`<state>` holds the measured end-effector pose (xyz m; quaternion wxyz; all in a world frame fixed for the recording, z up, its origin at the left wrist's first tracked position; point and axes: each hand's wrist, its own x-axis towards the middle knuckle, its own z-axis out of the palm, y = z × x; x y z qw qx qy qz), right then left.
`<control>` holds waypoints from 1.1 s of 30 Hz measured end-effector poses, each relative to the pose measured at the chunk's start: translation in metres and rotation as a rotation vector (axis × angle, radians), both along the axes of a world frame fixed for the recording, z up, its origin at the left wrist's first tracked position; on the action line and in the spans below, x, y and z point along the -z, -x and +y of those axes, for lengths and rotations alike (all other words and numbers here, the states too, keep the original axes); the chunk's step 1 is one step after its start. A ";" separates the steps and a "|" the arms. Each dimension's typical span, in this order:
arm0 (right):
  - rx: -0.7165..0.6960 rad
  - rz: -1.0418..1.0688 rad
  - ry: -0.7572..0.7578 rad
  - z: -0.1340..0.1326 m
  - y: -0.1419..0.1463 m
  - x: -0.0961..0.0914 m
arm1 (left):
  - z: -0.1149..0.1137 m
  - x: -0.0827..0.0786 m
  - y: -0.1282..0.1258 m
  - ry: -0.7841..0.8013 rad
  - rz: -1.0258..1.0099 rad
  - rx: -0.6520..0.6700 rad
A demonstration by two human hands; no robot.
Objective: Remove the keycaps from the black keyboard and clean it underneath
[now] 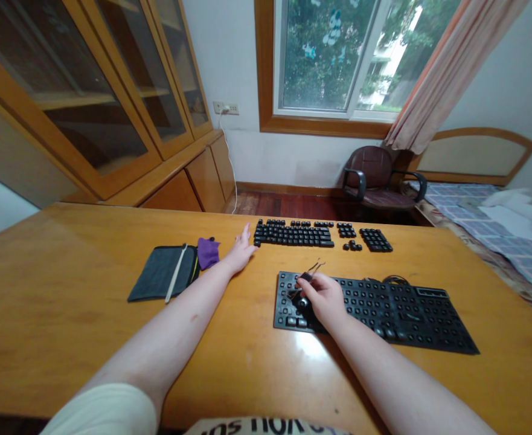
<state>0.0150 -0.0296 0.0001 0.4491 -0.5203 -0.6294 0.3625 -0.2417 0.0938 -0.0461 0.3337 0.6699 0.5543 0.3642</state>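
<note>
My right hand is closed around a keycap puller with a dark handle and thin wire prongs pointing up and away. It is over the left part of a black keyboard, whose key positions mostly show bare switch stems. A few wide caps sit along its near edge. My left hand lies on the table with fingers outstretched, beside the left end of the loose black keycaps. Those are laid out in keyboard order along the table's far side. Part of the keyboard is hidden under my right hand.
Left of my left forearm are a dark zippered pouch, a pale stick-like tool lying across it, and a purple cloth. A coiled cable lies behind the keyboard. Beyond the wooden table stands an office chair.
</note>
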 end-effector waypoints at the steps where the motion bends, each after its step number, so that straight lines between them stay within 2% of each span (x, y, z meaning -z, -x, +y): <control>1: -0.001 0.003 0.001 0.000 0.000 0.000 | 0.000 -0.001 -0.001 0.004 0.034 0.009; 7: -0.004 -0.009 -0.010 0.000 0.000 -0.003 | -0.003 -0.009 -0.005 -0.018 0.231 0.065; 28: -0.019 -0.029 -0.012 0.001 -0.001 0.003 | -0.007 -0.010 -0.006 -0.041 0.233 0.026; 30: -0.028 -0.056 -0.042 0.001 -0.001 0.001 | -0.009 -0.015 -0.006 -0.099 0.214 -0.002; 33: -0.079 -0.091 -0.125 -0.002 -0.002 -0.002 | -0.025 -0.037 -0.014 -0.246 0.257 -0.032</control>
